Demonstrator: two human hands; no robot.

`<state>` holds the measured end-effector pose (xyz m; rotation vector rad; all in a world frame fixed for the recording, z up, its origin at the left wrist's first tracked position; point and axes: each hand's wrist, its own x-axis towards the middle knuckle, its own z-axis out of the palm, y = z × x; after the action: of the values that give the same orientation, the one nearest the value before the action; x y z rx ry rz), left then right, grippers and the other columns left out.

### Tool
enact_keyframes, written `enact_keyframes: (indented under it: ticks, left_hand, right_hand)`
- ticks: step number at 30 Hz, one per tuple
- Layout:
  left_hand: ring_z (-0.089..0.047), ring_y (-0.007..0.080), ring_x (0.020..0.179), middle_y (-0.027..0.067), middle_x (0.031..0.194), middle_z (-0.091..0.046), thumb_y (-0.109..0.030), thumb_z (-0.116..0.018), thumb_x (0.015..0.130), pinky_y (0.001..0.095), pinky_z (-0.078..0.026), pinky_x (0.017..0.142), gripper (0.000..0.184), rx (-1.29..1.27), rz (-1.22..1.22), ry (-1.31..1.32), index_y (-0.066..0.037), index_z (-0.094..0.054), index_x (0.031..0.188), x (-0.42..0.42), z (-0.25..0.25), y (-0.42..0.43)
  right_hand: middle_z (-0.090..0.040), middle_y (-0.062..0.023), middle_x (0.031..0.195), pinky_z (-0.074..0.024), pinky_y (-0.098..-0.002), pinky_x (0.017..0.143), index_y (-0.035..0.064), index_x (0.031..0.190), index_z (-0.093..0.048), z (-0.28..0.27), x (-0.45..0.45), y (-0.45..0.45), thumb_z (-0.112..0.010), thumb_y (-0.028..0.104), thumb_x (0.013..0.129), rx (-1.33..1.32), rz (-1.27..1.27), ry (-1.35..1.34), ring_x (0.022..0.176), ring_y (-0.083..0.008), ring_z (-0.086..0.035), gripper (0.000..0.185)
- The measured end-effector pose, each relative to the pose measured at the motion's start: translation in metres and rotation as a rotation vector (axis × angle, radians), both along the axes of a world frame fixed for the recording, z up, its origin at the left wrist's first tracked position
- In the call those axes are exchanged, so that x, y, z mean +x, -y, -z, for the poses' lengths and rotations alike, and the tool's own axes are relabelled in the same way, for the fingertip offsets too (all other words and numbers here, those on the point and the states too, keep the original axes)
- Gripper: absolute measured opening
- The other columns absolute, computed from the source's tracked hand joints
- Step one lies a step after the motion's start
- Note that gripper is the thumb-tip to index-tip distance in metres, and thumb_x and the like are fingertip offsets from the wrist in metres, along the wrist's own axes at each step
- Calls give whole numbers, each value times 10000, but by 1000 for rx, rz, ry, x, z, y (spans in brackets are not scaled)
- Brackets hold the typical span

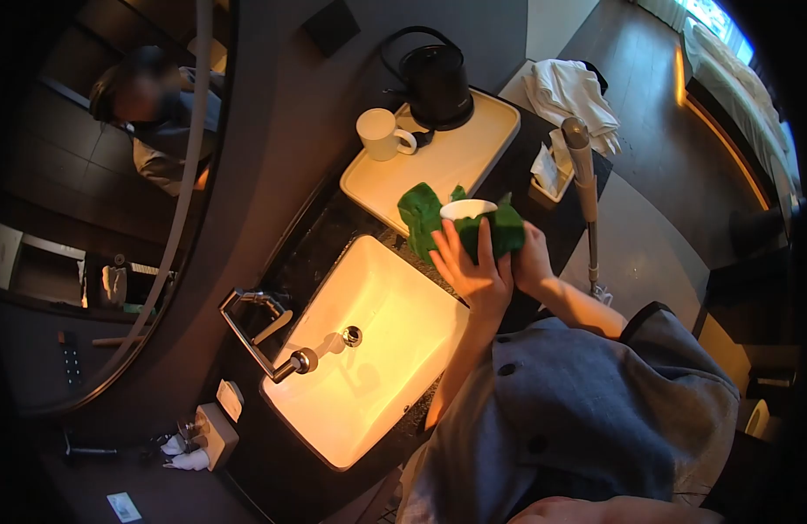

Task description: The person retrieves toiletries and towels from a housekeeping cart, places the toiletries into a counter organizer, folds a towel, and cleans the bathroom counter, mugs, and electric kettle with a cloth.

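Note:
A white cup [467,210] is held up between my hands, its rim showing above a green cloth [421,217] bunched around it. My left hand [472,269] presses on the near side of the cloth and cup, its fingers stretched along them. On the right side, my right hand [533,260] grips the cloth and cup, its fingers partly hidden behind them. Both hands are over the counter, between the sink and the tray. The lower part of the cup is covered by the cloth.
A beige tray [482,131] carries a black kettle [436,86] and a white mug [382,134]. The white sink [382,349] has a chrome faucet [268,341]. Nearby are a tissue box [552,175], white towels [574,96], a metal pole [582,166] and a toiletries box [216,435].

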<state>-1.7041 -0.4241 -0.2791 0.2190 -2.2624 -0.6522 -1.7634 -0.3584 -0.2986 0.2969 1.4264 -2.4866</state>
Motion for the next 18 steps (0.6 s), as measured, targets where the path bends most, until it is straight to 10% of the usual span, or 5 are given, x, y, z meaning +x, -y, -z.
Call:
enact_keyframes:
  ticks: [4, 10, 14, 18]
  left_hand:
    - [-335, 338, 1178, 213, 1266, -341, -338, -386, 866, 398, -308, 935, 481, 616, 79, -339, 21, -406, 1185, -9, -12, 7]
    - [-538, 284, 935, 221, 1048, -519, -357, -313, 859, 358, -452, 793, 500, 1987, 873, -56, 65, -445, 1093, -13, 2, 80]
    - [-567, 226, 824, 110, 929, -578, -282, -488, 814, 326, -464, 714, 353, 2123, 813, 214, 7, -519, 1015, -12, 69, 83]
    - [-556, 203, 765, 80, 865, -574, -244, -522, 809, 295, -439, 664, 276, 624, 650, -70, -10, -545, 954, -7, -12, 46]
  right_hand:
    - [-371, 69, 492, -221, -179, 326, 88, 751, -547, -14, 9, -14, -440, 217, 879, -146, -249, -69, 356, -34, -309, 210]
    - [-374, 53, 504, -249, -195, 391, 59, 648, -492, -25, 2, -29, -485, 194, 846, -108, -542, -407, 414, -43, -328, 240]
    - [-425, 30, 525, -293, -200, 432, 24, 603, -482, -42, -6, -19, -540, 165, 771, 214, -617, -702, 483, -44, -380, 227]
    - [-394, 31, 529, -300, -201, 462, 8, 617, -480, -26, 6, -1, -571, 163, 709, 171, -553, -719, 523, -38, -371, 201]
